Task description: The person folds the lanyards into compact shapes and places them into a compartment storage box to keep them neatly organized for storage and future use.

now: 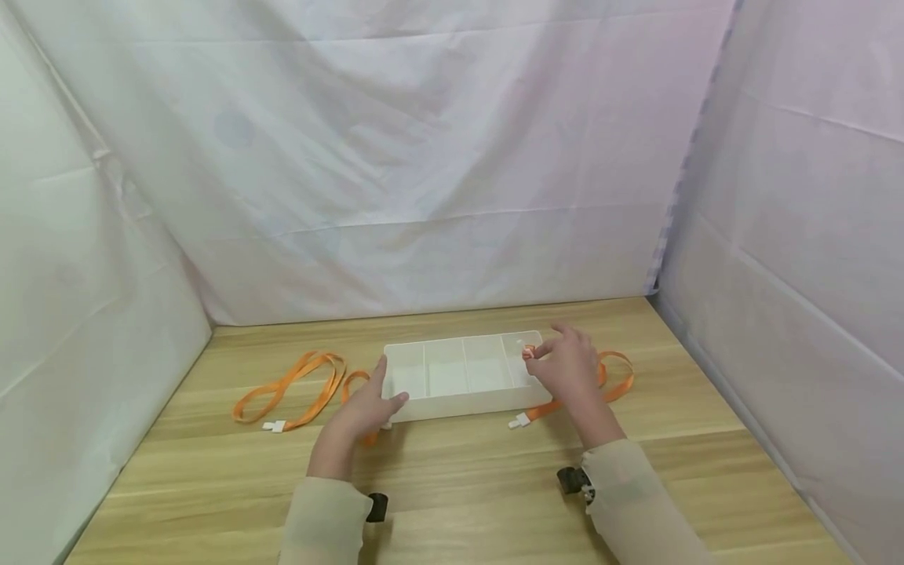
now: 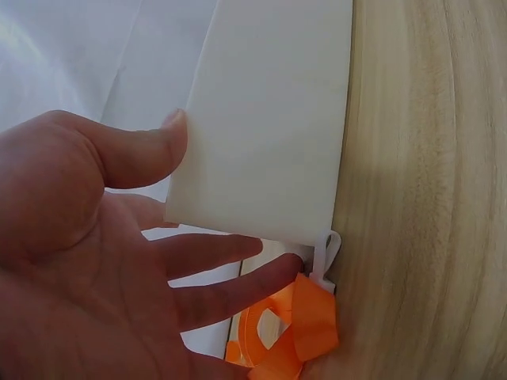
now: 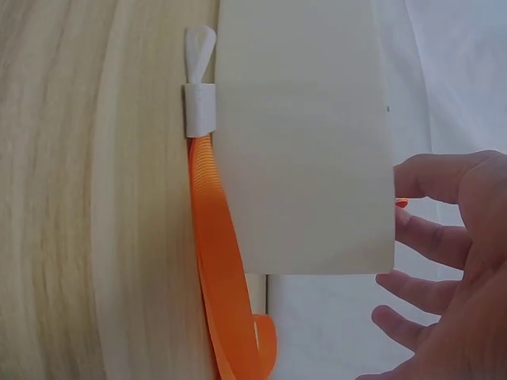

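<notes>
A white box (image 1: 452, 404) with several compartments stands on the table. My left hand (image 1: 367, 408) is at its left end, fingers fairly straight, the thumb (image 2: 150, 154) touching the front wall near the corner. Above the rightmost compartment, my right hand (image 1: 568, 365) pinches a small orange-and-white piece (image 1: 528, 352) between thumb and index finger; its kind is too small to tell. Beside my left hand lies an orange lanyard (image 2: 313, 321), partly hidden, its white loop against the box's corner. Another orange lanyard (image 3: 218, 253) runs past the box's right end, partly behind my right hand in the head view.
A third orange lanyard (image 1: 286, 384) with a white clip (image 1: 275, 426) lies looped on the left of the wooden table (image 1: 452, 494). White cloth (image 1: 424, 157) hangs behind the table and along both sides. Black straps are at both wrists.
</notes>
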### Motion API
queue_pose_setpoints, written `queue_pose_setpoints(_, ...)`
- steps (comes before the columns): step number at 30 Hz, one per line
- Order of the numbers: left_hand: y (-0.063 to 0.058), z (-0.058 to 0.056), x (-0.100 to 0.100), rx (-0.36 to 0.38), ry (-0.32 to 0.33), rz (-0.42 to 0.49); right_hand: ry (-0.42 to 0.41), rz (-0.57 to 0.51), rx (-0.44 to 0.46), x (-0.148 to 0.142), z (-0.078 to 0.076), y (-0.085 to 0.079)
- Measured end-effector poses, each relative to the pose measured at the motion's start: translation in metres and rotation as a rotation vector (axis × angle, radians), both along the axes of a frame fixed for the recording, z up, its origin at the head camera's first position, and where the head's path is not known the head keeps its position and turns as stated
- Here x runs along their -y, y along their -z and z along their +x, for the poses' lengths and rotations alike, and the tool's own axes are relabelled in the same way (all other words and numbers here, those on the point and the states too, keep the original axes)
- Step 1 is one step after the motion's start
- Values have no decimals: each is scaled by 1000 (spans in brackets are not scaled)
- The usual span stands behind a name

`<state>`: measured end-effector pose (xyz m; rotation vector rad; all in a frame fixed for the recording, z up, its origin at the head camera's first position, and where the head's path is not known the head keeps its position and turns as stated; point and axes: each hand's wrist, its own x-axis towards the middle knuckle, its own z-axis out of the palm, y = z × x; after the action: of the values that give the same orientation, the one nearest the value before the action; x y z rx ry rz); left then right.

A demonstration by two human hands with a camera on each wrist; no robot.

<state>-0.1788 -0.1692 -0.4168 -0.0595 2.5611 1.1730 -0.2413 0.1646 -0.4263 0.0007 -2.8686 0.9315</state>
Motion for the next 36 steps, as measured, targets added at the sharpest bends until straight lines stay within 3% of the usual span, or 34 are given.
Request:
queue_pose_setpoints(5, -3, -3, 2, 24, 59, 13, -6, 9, 3, 0, -1, 1)
queue_pose_setpoints(8, -1, -7, 5, 22, 86, -37, -4, 18, 1, -1, -1, 0)
queue_pose_setpoints(18, 23, -24, 20, 63, 61, -240, -3, 53, -10, -3, 0, -5)
queue_pose_setpoints(22, 26, -25, 22, 47, 52, -291, -18, 56, -3, -4, 2, -8)
queue_pose_setpoints(28, 25, -24, 22, 50, 58, -280, -22, 84, 47, -3, -1, -6)
queue_pose_setpoints(36, 36, -26, 23, 48, 61, -261, -29, 142, 82, -3, -9, 7)
